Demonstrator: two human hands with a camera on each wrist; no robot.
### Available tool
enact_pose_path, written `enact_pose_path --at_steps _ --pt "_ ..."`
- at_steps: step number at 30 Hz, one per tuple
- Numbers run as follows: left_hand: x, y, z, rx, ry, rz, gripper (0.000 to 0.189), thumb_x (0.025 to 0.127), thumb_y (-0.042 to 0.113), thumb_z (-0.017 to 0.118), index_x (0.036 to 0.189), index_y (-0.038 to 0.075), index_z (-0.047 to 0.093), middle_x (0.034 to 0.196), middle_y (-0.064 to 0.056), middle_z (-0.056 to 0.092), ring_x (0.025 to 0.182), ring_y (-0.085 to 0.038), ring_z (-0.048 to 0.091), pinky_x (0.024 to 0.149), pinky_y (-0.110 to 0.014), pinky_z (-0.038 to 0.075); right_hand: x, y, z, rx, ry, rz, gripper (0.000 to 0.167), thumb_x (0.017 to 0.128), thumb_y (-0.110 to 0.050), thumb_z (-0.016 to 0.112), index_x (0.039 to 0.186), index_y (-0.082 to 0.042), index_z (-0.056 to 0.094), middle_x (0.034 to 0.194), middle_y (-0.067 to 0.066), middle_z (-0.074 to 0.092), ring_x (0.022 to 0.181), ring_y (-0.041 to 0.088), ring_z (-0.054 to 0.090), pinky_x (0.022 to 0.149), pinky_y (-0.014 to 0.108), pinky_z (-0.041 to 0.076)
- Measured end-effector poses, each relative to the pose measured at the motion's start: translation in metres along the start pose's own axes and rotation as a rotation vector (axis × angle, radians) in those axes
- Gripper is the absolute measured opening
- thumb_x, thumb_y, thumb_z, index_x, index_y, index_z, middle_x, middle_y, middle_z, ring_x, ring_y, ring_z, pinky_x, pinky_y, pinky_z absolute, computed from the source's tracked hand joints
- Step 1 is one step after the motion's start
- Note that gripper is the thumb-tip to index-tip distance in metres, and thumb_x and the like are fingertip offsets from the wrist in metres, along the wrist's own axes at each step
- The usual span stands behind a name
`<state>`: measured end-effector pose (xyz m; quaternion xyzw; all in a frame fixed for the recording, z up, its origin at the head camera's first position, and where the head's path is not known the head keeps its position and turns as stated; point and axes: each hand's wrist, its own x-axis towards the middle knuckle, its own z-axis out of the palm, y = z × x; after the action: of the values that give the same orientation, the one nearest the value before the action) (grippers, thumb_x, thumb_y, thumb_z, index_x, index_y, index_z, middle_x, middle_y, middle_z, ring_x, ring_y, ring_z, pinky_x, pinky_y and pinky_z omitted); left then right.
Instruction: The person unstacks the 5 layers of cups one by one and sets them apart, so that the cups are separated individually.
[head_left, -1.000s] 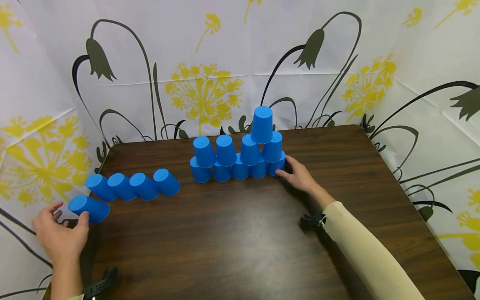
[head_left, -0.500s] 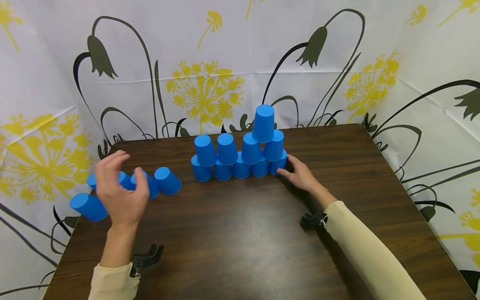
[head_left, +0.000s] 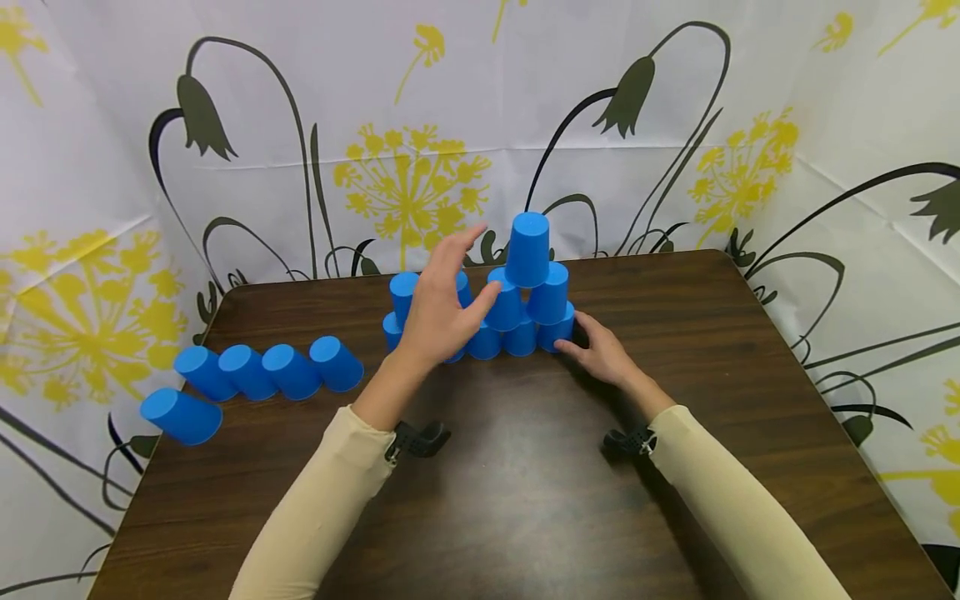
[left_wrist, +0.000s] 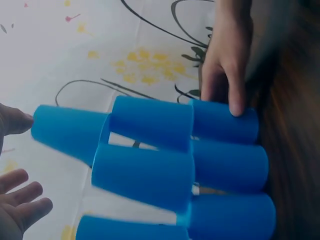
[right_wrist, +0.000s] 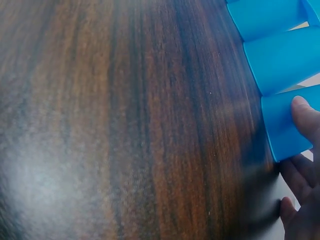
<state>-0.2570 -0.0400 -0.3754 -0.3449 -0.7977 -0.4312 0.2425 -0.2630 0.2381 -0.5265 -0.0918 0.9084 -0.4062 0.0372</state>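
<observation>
Upside-down blue cups are stacked in a pyramid, with a lone top cup [head_left: 528,250] over a middle row and a bottom row. My left hand [head_left: 442,304] hovers in front of the stack's left part, fingers spread and nothing in its grasp, hiding some cups behind it. In the left wrist view its thumb tip [left_wrist: 20,121] lies right by the top cup's closed end. My right hand [head_left: 600,350] holds the bottom row's rightmost cup [right_wrist: 282,125], thumb on its front and fingers round its far side.
Left of the pyramid, a slanting row of upside-down blue cups [head_left: 288,372] stands on the dark wooden table [head_left: 510,500]. Another cup [head_left: 182,417] stands in front of that row, near the table's left edge. A flowered white cloth [head_left: 585,50] hangs behind.
My left hand has let go of the front left cup and swung right and up to the pyramid. The right hand stays at its cup.
</observation>
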Motion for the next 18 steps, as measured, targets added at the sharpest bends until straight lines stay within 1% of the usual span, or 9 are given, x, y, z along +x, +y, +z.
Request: enact_pose_path --at_steps 4,7,9,11,15,18 --pt "0.02 0.001 0.017 0.006 -0.052 -0.028 0.069 0.092 0.023 0.069 0.151 0.013 0.035 0.149 -0.007 0.042 0.137 -0.017 0.037 0.108 -0.043 0.038 -0.001 0.0 -0.001 0.001 0.003 0.001 0.067 0.097 -0.035 0.062 0.151 -0.009 0.034 0.151 0.017 0.04 0.139 0.038 0.036 0.111 0.06 0.027" --pt "0.028 0.001 0.026 0.012 -0.104 -0.05 0.07 0.093 0.026 0.069 0.153 0.016 0.034 0.149 -0.007 0.04 0.136 -0.017 0.038 0.107 -0.044 0.039 -0.001 0.001 0.0 0.004 0.003 -0.005 0.066 0.097 -0.035 0.062 0.151 -0.01 0.034 0.151 0.016 0.041 0.139 0.037 0.036 0.112 0.059 0.027" --pt "0.031 0.001 0.031 0.012 -0.122 -0.06 0.069 0.093 0.025 0.069 0.152 0.016 0.035 0.147 -0.009 0.042 0.134 -0.019 0.042 0.105 -0.043 0.042 -0.001 0.001 0.0 0.003 0.001 -0.008 0.066 0.097 -0.034 0.062 0.151 -0.01 0.034 0.151 0.016 0.041 0.139 0.037 0.037 0.112 0.059 0.027" --pt "0.031 0.0 0.035 0.014 -0.127 -0.075 0.066 0.093 0.024 0.069 0.151 0.017 0.038 0.144 -0.01 0.044 0.13 -0.021 0.046 0.102 -0.042 0.045 -0.001 0.001 0.001 0.002 -0.002 -0.008 0.066 0.097 -0.034 0.061 0.151 -0.01 0.034 0.151 0.016 0.041 0.139 0.037 0.037 0.112 0.059 0.027" --pt "0.03 -0.003 0.042 0.032 -0.11 -0.088 0.061 0.093 0.02 0.069 0.148 0.018 0.043 0.138 -0.01 0.05 0.124 -0.023 0.052 0.098 -0.041 0.048 -0.001 0.001 0.0 0.002 0.0 -0.004 0.066 0.097 -0.035 0.062 0.151 -0.011 0.034 0.15 0.016 0.041 0.138 0.037 0.037 0.111 0.06 0.027" --pt "0.03 -0.006 0.044 0.036 -0.094 -0.082 0.06 0.092 0.017 0.069 0.147 0.018 0.044 0.135 -0.01 0.051 0.122 -0.024 0.054 0.096 -0.041 0.05 0.0 0.002 0.0 -0.001 0.002 -0.001 0.066 0.096 -0.036 0.062 0.151 -0.011 0.035 0.15 0.016 0.041 0.138 0.038 0.037 0.111 0.06 0.027"
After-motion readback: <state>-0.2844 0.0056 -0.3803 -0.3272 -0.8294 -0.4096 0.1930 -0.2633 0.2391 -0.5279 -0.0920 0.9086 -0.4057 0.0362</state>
